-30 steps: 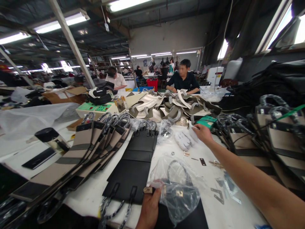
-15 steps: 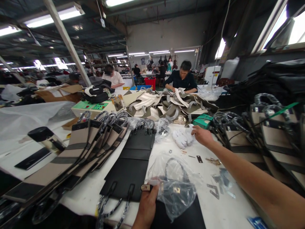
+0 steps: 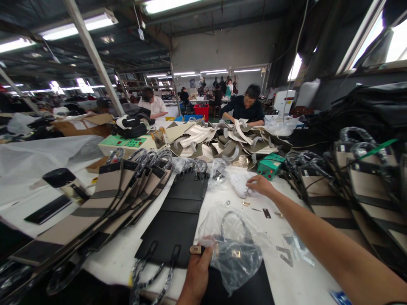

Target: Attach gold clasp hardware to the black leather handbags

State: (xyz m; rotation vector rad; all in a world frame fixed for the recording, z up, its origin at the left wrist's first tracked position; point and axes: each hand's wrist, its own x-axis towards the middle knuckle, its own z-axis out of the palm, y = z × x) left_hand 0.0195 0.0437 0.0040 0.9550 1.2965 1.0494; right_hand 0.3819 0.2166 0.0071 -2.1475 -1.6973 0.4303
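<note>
White table (image 3: pixel 280 275) bears a black panel (image 3: pixel 178 218), its long axis running away from the person. Left hand (image 3: pixel 197 275) pinches a bagged clasp (image 3: pixel 235 254) at its near end; right hand (image 3: pixel 259 185), fingers curled, touches white packets (image 3: pixel 238 183).

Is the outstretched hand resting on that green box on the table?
No, the right hand lies on a small pile of white pieces, with the green box apart from it, farther back on the table.

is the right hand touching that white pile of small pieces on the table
Touching. The head view shows the right hand with its fingers resting on the white pile, no gap between them.
</note>
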